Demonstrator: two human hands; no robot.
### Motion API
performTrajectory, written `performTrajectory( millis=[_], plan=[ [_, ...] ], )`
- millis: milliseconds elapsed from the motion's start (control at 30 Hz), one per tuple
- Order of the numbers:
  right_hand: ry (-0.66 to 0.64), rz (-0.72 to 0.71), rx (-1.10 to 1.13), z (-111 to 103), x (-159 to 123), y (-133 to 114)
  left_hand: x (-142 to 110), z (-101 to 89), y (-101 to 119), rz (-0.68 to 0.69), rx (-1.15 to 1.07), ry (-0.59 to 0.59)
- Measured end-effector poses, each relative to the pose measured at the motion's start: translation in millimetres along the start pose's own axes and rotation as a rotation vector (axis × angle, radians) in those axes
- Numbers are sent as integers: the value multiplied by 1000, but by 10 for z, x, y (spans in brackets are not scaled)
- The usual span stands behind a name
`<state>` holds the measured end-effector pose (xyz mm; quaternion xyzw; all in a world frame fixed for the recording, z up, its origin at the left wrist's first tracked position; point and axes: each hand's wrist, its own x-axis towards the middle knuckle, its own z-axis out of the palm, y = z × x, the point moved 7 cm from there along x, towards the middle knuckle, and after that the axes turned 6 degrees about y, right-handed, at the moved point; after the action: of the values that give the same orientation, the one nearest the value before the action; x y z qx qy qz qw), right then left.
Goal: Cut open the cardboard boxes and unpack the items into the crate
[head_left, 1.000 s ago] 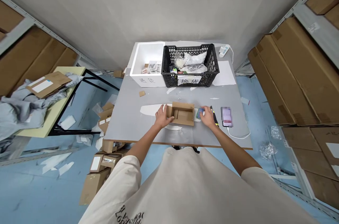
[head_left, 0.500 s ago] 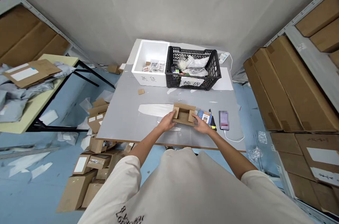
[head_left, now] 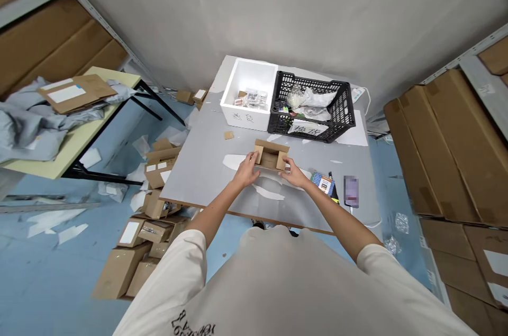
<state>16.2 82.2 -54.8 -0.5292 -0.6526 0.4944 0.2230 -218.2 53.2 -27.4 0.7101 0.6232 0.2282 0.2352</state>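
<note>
A small brown cardboard box (head_left: 271, 160) with its top flaps raised is held over the grey table (head_left: 198, 172). Its inside looks bare. My left hand (head_left: 246, 169) grips its left end, and my right hand (head_left: 292, 172) grips the right end, fingers closed on the cardboard. Right of my right hand lies a blue and white packet (head_left: 323, 182), with a black and yellow tool (head_left: 334, 196), perhaps a cutter, partly hidden beside it. A phone (head_left: 351, 191) with a white cable lies further right.
At the back of the table stand a white foam box (head_left: 248, 119) and a black plastic crate (head_left: 313, 134) holding bagged items. Cardboard boxes (head_left: 115, 267) are piled on the floor at left. A yellowish table (head_left: 71, 153) bears grey bags. Large cartons (head_left: 440, 151) line the right.
Both hands have moved the cardboard box slightly left and away from me, off the packet's side. The camera view has turned a little, shifting the table rightward.
</note>
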Motion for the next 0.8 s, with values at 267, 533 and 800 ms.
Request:
performTrajectory(
  millis=[267, 533, 800],
  plan=[
    [8, -13, -41, 766, 715, -319, -39, -369, -841, -202, -16, 32],
    [-30, -18, 2, 978, 830, -199, -121, -369, -1021, -234, 106, 45],
    [39, 17, -29, 431, 491, 24, 13, -217, -170, 98, 210, 63]
  ],
)
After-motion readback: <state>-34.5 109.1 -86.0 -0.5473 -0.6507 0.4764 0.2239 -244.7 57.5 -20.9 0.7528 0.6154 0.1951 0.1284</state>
